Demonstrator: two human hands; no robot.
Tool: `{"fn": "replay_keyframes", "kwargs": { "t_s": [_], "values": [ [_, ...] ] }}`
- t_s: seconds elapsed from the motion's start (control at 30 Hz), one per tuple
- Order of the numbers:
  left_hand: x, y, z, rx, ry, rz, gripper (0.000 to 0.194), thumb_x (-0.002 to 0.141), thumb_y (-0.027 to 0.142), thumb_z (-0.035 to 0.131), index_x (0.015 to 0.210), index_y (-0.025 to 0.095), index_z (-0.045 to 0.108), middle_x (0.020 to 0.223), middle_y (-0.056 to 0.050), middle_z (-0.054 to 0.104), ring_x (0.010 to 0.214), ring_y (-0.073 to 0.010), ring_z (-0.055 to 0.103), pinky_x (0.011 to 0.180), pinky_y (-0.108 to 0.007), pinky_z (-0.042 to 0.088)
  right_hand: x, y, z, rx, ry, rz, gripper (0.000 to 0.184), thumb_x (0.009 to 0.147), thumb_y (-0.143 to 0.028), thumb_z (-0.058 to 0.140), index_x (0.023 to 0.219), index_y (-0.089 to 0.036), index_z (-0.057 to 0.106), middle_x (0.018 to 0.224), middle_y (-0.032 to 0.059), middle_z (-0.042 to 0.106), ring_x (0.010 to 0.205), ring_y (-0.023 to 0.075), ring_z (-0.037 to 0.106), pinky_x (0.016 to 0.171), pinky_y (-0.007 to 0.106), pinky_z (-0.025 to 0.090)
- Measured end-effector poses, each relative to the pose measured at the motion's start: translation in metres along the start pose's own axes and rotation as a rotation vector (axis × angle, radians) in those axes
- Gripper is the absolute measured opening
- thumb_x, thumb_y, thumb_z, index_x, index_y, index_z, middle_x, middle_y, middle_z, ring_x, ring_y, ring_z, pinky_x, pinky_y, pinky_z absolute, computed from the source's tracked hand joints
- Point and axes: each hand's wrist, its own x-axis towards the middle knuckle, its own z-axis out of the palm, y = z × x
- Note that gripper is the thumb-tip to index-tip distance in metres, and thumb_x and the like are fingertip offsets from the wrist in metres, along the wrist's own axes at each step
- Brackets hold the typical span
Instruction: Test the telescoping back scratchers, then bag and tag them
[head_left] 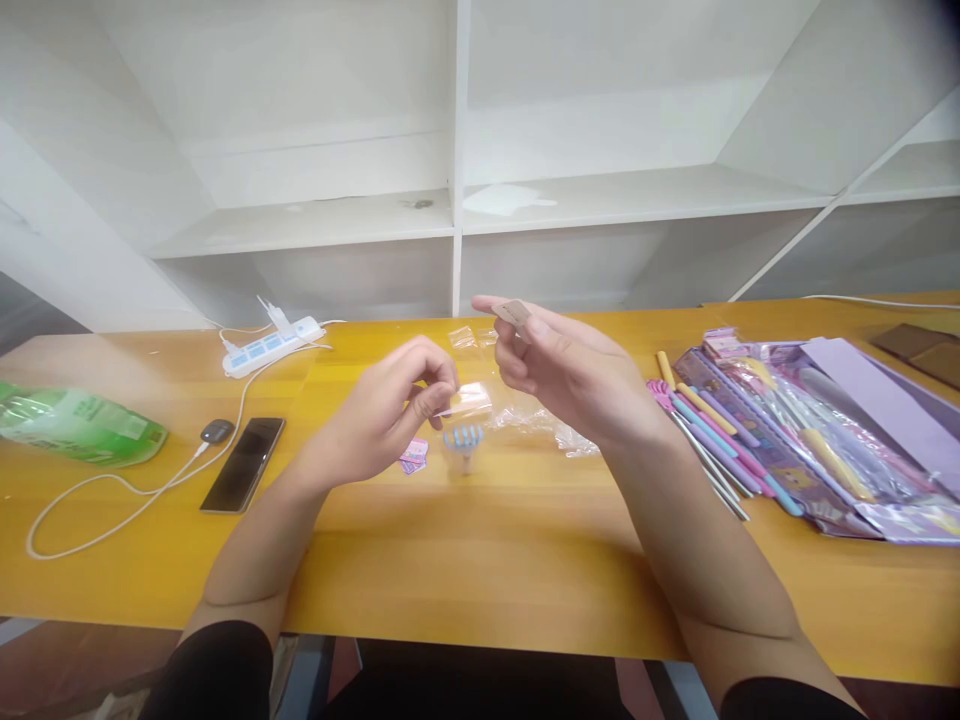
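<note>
My left hand (390,410) hovers above the yellow table (465,560), fingers curled and pinching a small clear plastic packet (469,400). Raised just right of it, my right hand (559,365) pinches a small tan piece (514,313) between thumb and fingertips. Below the hands lie a small blue comb-like clip (463,440), a little pink patterned piece (414,457) and crumpled clear wrappers (551,428).
Pastel crochet hooks (709,430) and a purple clear pouch (832,430) lie at the right. A black phone (244,463), a small dark charger puck with white cable (216,431), a power strip (274,346) and a green packet (79,425) sit left. White shelves (457,200) stand behind.
</note>
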Motion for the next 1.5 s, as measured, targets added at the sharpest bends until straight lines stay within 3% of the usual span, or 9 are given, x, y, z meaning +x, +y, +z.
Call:
{"fn": "replay_keyframes", "kwargs": {
  "t_s": [0.2,0.33,0.43,0.6,0.87,1.07,1.17,1.3,1.5],
  "values": [
    [-0.002,-0.004,0.009,-0.283,0.097,-0.062,0.015,0.112,0.035,0.062,0.105,0.022,0.060,0.091,-0.001,0.065,0.079,-0.0124,0.070,0.075,-0.028,0.060,-0.004,-0.009,0.008,0.111,-0.031,0.036,0.041,0.097,-0.041,0.074,0.134,-0.026,0.073,0.080,-0.0008,0.036,0.071,0.0165,0.031,0.061,0.032,0.030],
    [0.000,-0.004,0.016,-0.389,0.207,-0.041,0.010,0.108,0.029,0.068,0.108,0.021,0.062,0.087,0.000,0.068,0.077,-0.0114,0.071,0.073,-0.024,0.061,-0.006,-0.009,0.012,0.146,-0.049,-0.030,0.036,0.100,-0.048,0.068,0.125,-0.024,0.078,0.080,-0.0009,0.035,0.071,0.0161,0.032,0.059,0.031,0.032],
    [0.001,-0.002,0.018,-0.466,0.269,-0.050,0.012,0.105,0.027,0.073,0.107,0.021,0.062,0.086,0.000,0.068,0.075,-0.0124,0.071,0.068,-0.025,0.063,-0.012,-0.005,0.014,0.092,0.018,-0.115,0.030,0.106,-0.043,0.063,0.123,-0.025,0.080,0.084,0.0008,0.046,0.073,0.0150,0.041,0.062,0.030,0.039],
    [0.001,0.003,0.014,-0.474,0.330,-0.096,0.016,0.099,0.027,0.080,0.100,0.020,0.065,0.085,0.001,0.066,0.073,-0.0094,0.067,0.062,-0.019,0.057,-0.018,-0.004,0.021,-0.107,0.026,-0.245,0.010,0.104,-0.035,0.074,0.109,-0.027,0.078,0.102,0.0015,0.070,0.091,0.0146,0.066,0.083,0.030,0.057],
    [-0.001,0.002,0.017,-0.632,0.280,-0.115,0.015,0.100,0.027,0.080,0.103,0.021,0.067,0.085,0.001,0.069,0.066,-0.0088,0.064,0.058,-0.020,0.056,-0.023,-0.008,0.027,-0.283,0.148,-0.381,0.010,0.100,-0.030,0.080,0.106,-0.025,0.074,0.096,0.0005,0.077,0.085,0.0138,0.072,0.079,0.030,0.064],
    [-0.002,0.003,0.018,-0.664,0.283,-0.125,0.014,0.101,0.025,0.079,0.103,0.021,0.066,0.086,0.000,0.073,0.076,-0.0131,0.075,0.071,-0.025,0.064,-0.024,-0.009,0.019,-0.607,0.112,-0.577,0.005,0.104,-0.023,0.073,0.107,-0.026,0.073,0.098,0.0014,0.072,0.085,0.0149,0.068,0.072,0.032,0.058],
    [-0.002,0.002,0.018,-0.688,0.282,-0.130,0.015,0.100,0.026,0.079,0.104,0.021,0.065,0.088,0.000,0.076,0.078,-0.0154,0.079,0.073,-0.027,0.066,-0.023,-0.009,0.015,-0.754,0.082,-0.656,0.011,0.104,-0.018,0.072,0.110,-0.027,0.071,0.098,0.0011,0.073,0.083,0.0152,0.069,0.073,0.033,0.057],
    [0.000,0.003,0.018,-0.718,0.274,-0.154,0.017,0.099,0.027,0.081,0.103,0.020,0.066,0.091,-0.001,0.076,0.079,-0.0153,0.079,0.073,-0.026,0.067,-0.024,-0.008,0.012,-0.788,0.101,-0.688,0.021,0.101,-0.017,0.075,0.118,-0.028,0.069,0.099,-0.0003,0.076,0.082,0.0145,0.072,0.074,0.030,0.059],
    [0.005,0.006,0.018,-0.779,0.254,-0.245,0.021,0.096,0.032,0.084,0.099,0.020,0.067,0.085,0.001,0.071,0.077,-0.0141,0.076,0.073,-0.027,0.066,-0.026,-0.012,0.012,-0.947,0.060,-0.683,0.009,0.104,-0.019,0.071,0.108,-0.027,0.069,0.098,0.0000,0.077,0.084,0.0160,0.073,0.076,0.032,0.058]
  ]
}}
